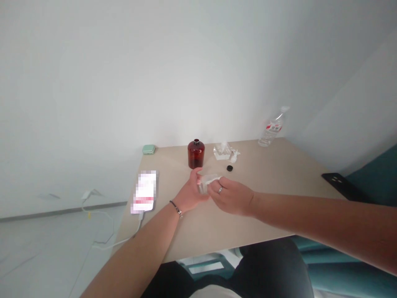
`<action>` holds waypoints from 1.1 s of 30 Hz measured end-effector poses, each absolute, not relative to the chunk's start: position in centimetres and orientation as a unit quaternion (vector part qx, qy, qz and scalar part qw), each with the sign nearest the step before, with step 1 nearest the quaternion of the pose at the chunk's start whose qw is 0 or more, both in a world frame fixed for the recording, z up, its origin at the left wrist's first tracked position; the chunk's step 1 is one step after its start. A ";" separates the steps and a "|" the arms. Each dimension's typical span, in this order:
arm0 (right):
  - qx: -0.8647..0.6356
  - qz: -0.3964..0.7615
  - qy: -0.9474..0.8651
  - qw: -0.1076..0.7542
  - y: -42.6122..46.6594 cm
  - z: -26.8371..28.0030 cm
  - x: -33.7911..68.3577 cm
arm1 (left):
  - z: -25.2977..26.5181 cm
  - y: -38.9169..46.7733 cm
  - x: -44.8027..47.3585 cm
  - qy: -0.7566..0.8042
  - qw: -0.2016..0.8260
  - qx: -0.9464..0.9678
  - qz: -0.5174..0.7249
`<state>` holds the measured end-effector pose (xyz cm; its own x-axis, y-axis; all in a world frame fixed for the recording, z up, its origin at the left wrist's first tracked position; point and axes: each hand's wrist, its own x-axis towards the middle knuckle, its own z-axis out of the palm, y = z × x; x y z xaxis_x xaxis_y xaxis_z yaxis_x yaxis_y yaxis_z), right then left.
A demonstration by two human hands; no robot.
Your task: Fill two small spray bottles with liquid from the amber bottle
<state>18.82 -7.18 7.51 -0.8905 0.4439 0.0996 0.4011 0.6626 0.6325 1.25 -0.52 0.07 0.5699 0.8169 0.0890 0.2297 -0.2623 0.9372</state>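
Over the middle of the table, my left hand (192, 191) is wrapped round a small clear container (203, 185). At its right end, my right hand (228, 193), with a ring on one finger, is closed on something white (216, 179) that resembles a tissue. The fingers partly cover both things, so I cannot tell whether the white piece is inside the container or against it. Just behind my hands stands an uncapped dark red-brown bottle (196, 155). A small black cap (229, 168) lies to its right.
Behind the cap are a crumpled clear wrapper (222, 151) and a white pump head (234, 156). A plastic water bottle (272, 127) leans at the back right. To the left lie a phone (145, 191) with a cable and a green case (149, 149). A dark phone (338, 182) overhangs the right edge.
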 end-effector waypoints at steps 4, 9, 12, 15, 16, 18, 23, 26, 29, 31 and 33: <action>0.209 0.292 0.933 0.002 -6.7 8.2 21.7 | 0.3 -0.6 1.2 0.354 0.494 0.736 0.298; 0.350 0.238 0.906 0.012 -6.6 7.8 27.5 | 0.1 -0.6 1.0 0.355 0.500 0.732 0.298; 0.575 0.201 0.793 -0.010 -6.7 5.5 32.0 | 0.2 -0.6 1.1 0.359 0.498 0.731 0.298; 0.738 0.115 0.661 -0.073 -6.8 2.4 35.7 | 0.3 -0.7 1.1 0.356 0.501 0.730 0.298; 0.759 0.093 0.639 -0.082 -6.9 1.6 36.4 | 0.2 -0.7 1.1 0.355 0.502 0.730 0.297; 0.778 0.095 0.612 -0.101 -6.7 0.6 36.8 | 0.2 -0.6 1.1 0.355 0.502 0.733 0.292; 0.719 0.176 0.663 -0.114 -3.8 2.3 34.0 | 0.1 -0.5 1.0 0.345 0.507 0.736 0.287; 0.639 0.190 0.742 -0.071 -1.0 3.8 32.3 | 0.2 -0.5 0.9 0.338 0.517 0.731 0.290; 0.589 0.185 0.784 -0.059 1.1 4.5 31.7 | 0.1 -0.4 0.8 0.327 0.526 0.729 0.291; 0.563 0.184 0.804 -0.056 1.8 4.7 31.8 | -0.1 -0.3 0.8 0.318 0.529 0.731 0.292; 0.546 0.185 0.815 -0.059 1.9 5.0 31.9 | -0.2 -0.3 0.8 0.313 0.527 0.733 0.296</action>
